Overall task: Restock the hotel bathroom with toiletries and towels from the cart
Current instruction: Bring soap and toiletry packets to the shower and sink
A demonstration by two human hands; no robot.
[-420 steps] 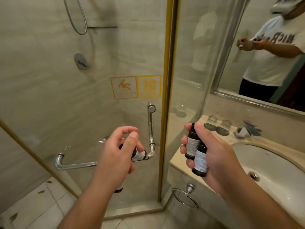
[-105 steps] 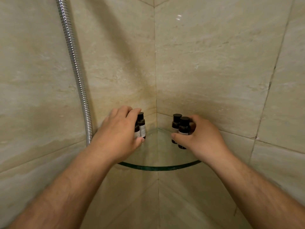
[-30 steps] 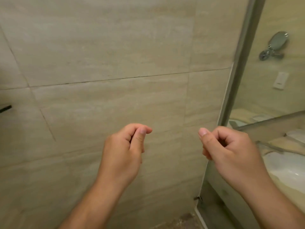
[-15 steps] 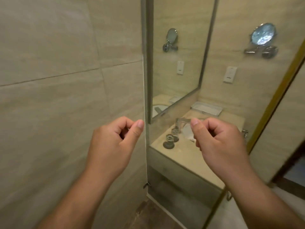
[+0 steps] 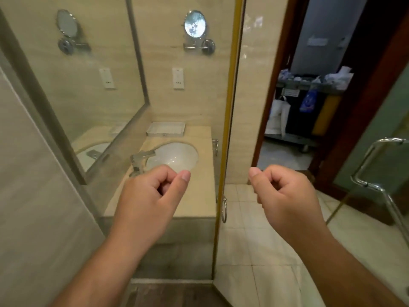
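Left hand [image 5: 152, 193] and right hand [image 5: 285, 196]: both curled into loose fists, thumb tip on index finger, nothing held. Left hand sits in front of the tabletop [image 5: 204, 165], which has the sink [image 5: 174, 158] and a white tray [image 5: 166, 129]. Cart [image 5: 309, 86] is out past the doorway, beyond the right hand, well apart.

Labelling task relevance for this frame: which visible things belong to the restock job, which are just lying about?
Job: cart beyond the doorway; white tray on the counter; left hand and right hand, both curled, holding nothing.
Just there: sink; faucet; round mirror; shower door handle.
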